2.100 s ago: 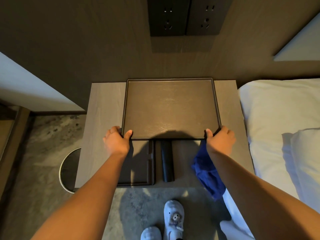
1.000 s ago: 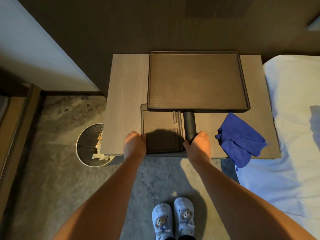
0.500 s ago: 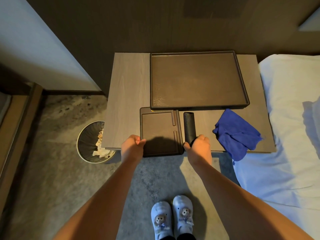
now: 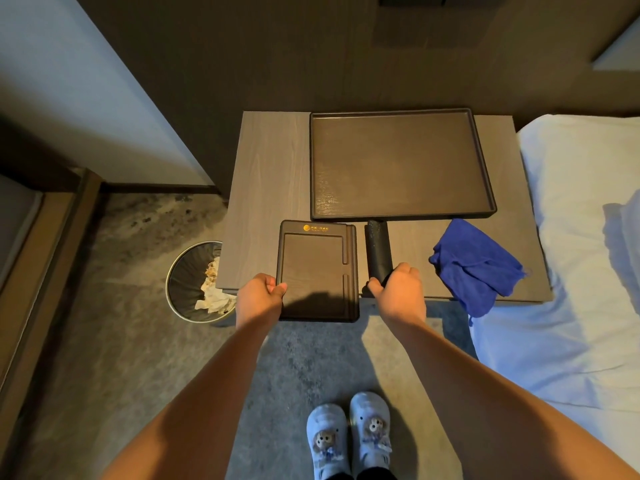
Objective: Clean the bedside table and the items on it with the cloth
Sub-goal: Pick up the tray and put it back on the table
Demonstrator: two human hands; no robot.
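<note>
A wooden bedside table [image 4: 266, 188] carries a large dark tray [image 4: 398, 164] at the back. My left hand [image 4: 259, 299] grips the left edge of a small dark tray [image 4: 317, 268] with a gold logo, which overhangs the table's front edge. My right hand [image 4: 398, 289] is closed on the near end of a black cylinder [image 4: 378, 245] lying just right of the small tray. A crumpled blue cloth [image 4: 474, 265] lies on the table's front right, hanging over the edge, with no hand on it.
A round waste bin [image 4: 188, 282] with crumpled paper stands on the floor left of the table. A bed with white sheets [image 4: 581, 271] borders the table's right side. A dark wall rises behind. My feet in pale clogs [image 4: 349, 438] stand on grey carpet.
The hands left the large tray, and the cloth now lies on the table. Both hands took the small tray and the cylinder and drew them toward me, out from under the large tray.
</note>
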